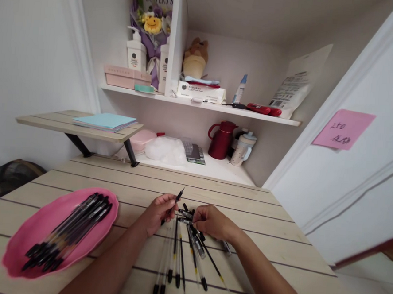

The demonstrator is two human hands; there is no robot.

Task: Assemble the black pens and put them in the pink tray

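Note:
Pinched in my left hand [162, 212] is a black pen piece [180, 195], its pointed tip angled up and to the right. Just right of it, my right hand [215, 221] reaches down into a small pile of black pen caps [186, 214]. Its thumb and fingers are closed together at the caps, and what is between them is hidden. Below both hands lie loose ink refills [182, 261] with dark ink and yellow bands, and clear pen barrels [160, 269] with black ends. They spread toward me across the slatted wooden table [135, 278].
At the left stands a pink scalloped tray [19, 247] holding several black pens [71, 232]. A raised wooden shelf [45, 119] with blue paper [105, 119] is behind it. Farther back, a red jug [220, 142] and a pale tumbler [242, 150] stand in the cubby.

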